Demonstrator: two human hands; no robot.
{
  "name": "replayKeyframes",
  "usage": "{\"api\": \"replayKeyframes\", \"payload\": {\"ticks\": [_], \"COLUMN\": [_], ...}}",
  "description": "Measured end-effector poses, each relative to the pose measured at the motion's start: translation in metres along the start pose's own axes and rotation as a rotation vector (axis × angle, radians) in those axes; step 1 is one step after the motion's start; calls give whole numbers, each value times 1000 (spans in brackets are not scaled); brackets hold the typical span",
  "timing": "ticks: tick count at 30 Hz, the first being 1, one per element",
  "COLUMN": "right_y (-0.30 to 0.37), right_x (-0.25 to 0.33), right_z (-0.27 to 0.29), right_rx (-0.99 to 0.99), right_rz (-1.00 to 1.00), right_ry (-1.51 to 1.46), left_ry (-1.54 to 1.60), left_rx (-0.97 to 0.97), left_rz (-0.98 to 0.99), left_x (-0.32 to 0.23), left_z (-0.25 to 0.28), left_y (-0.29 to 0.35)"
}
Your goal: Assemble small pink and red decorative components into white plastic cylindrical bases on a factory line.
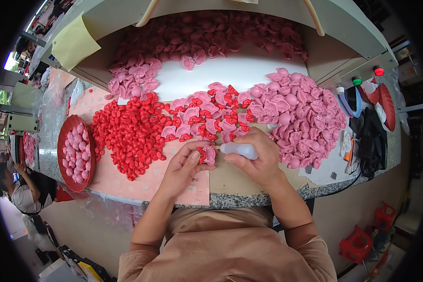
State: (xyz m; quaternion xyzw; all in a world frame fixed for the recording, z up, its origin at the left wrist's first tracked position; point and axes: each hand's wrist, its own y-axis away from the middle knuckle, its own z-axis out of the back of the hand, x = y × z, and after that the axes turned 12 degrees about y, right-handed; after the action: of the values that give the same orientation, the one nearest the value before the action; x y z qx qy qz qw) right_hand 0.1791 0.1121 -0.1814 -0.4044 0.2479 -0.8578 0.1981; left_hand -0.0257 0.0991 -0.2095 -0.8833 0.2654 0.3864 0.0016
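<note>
Pinched in my left hand (182, 164) is a small pink molded piece (209, 154) with a red part against its left side. My right hand (260, 157) grips a translucent white squeeze bottle (240, 150), its narrow tip pointing left at the pink piece. Whether the tip touches the piece I cannot tell. Just beyond both hands lie rows of pink pieces paired with red parts (207, 115). A heap of small glossy red parts (129, 131) spreads to the left, and a large pile of pink shell-like pieces (305, 115) rises to the right.
Far left stands a red tray (62, 162) of round pink pieces. Behind, a grey machine housing (362, 28) arches over more pink pieces (211, 35). Blue-handled tape or ring (350, 104) and a black bag-like item (372, 141) lie at right. Another person (26, 190) sits far left.
</note>
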Motion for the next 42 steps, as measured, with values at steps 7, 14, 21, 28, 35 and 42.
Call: {"api": "replayKeyframes", "payload": {"ticks": [7,14,21,28,35,42], "right_y": [2,1,2,2,2,3], "right_x": [-2,0,2,4,3,3], "right_z": [-1,0,1,2,3,2], "right_rx": [-20,-2,23,20,21,12], "right_rz": [12,21,20,8,14,23], "right_ry": [-2,13,29,13,26,25], "left_ry": [8,12,15,44,67,81], "left_rx": [-10,-24,-44,-37,-42,-56], "left_rz": [-5,-13,-33,-32,-48,-60], "left_x": [0,1,2,2,2,3], "left_z": [0,0,1,2,4,3], "left_y": [0,0,0,1,0,1]}}
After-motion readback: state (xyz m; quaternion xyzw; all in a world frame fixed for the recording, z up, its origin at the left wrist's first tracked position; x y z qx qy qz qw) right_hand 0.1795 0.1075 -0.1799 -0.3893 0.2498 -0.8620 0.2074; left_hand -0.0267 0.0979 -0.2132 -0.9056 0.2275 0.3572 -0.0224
